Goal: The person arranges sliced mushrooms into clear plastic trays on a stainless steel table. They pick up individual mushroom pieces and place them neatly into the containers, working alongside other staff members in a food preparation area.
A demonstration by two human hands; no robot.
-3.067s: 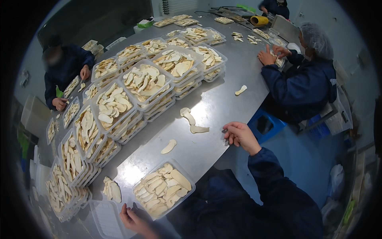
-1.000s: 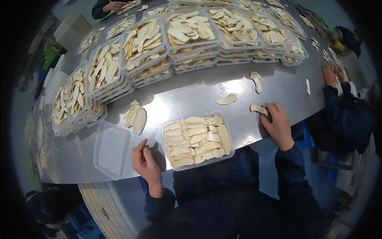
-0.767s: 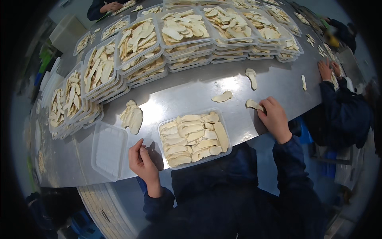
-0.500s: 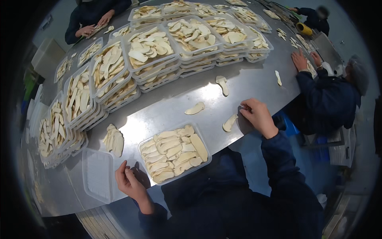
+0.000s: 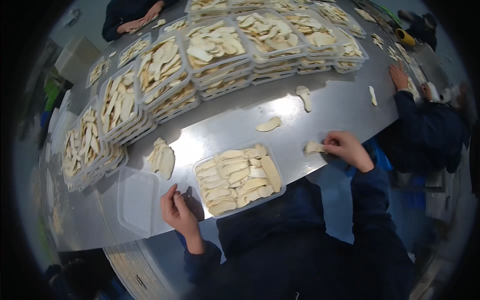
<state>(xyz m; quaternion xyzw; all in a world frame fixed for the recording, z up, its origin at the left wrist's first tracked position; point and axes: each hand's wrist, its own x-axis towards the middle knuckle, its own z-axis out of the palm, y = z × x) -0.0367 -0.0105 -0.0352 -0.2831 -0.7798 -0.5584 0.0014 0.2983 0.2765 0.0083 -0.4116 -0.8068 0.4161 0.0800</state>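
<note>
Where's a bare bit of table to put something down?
Try the bare tabletop between the stacked trays, curved slice and slice clump. Another patch lies between the stemmed slice and narrow slice, beyond the right hand. It's crowded lower left: clump, clear plastic piece, left hand and filled tray sit close.

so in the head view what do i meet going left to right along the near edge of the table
See-through plastic tray → left hand → filled tray → loose pale slice → right hand, its fingertips on that slice.
</note>
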